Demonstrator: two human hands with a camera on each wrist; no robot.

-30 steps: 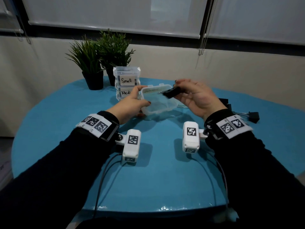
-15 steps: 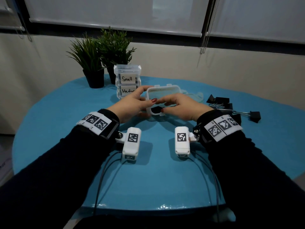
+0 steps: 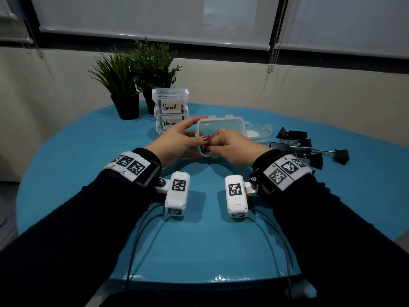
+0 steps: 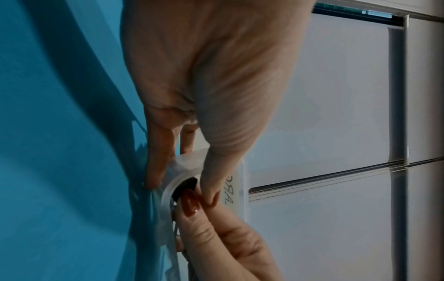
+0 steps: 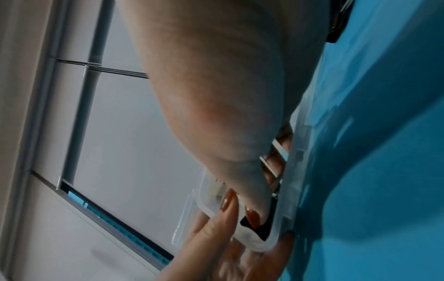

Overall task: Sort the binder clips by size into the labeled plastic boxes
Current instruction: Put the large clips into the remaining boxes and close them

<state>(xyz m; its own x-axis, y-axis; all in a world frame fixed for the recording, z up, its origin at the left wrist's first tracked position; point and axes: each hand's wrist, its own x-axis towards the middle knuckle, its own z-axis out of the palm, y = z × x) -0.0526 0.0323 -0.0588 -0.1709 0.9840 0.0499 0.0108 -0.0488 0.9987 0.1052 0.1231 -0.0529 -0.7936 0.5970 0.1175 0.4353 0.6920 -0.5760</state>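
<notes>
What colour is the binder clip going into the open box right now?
Black: the binder clip held by the right hand inside the clear plastic box shows best in the right wrist view.

An office-like room is showing: white roller blinds (image 3: pixel 155 16) at twelve o'clock, round blue surface (image 3: pixel 66 173), two potted green plants (image 3: pixel 132 74).

We recorded one round worktop (image 3: pixel 88 185) with a blue top. On it, at the far edge, stood two potted plants (image 3: pixel 137 85) side by side. Just beside them we noted a stack of lidded boxes (image 3: pixel 170 111), "Small" above "Medi…". A loose clear lid (image 3: pixel 259 132) lay flat right of centre. Near it, at the right, we counted a cluster of black binder clips (image 3: pixel 305 149), some touching.
</notes>
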